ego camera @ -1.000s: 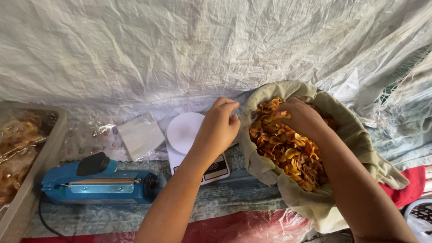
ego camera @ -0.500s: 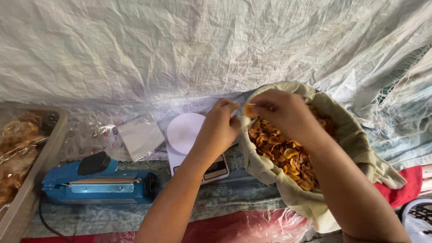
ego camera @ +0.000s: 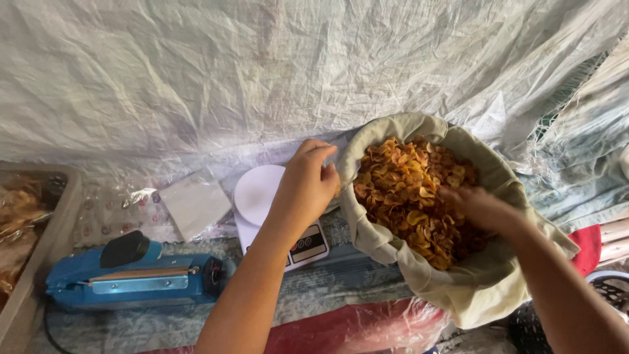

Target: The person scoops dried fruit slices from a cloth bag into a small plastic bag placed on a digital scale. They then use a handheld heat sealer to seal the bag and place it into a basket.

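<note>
My left hand [ego camera: 306,187] hovers over a white digital scale [ego camera: 259,196], right beside the rim of a beige cloth sack [ego camera: 426,275]. Its fingers and thumb are pinched together, and I can make out nothing between them. The sack is full of golden-brown fried chips [ego camera: 406,190]. My right hand [ego camera: 481,208] lies blurred on top of the chips at the sack's right side, fingers pointing left into the pile. Whether it has taken hold of any chips cannot be told.
A blue heat sealer [ego camera: 131,278] lies at the front left, with a stack of clear bags [ego camera: 195,203] behind it. A tray of packed chips [ego camera: 23,229] sits at the far left. White woven sheeting [ego camera: 262,78] hangs behind. Red plastic [ego camera: 347,328] lies in front.
My right hand came out of the sack to meet my left hand over the scale, then swung back right and down onto the chips. My left hand stayed in place.
</note>
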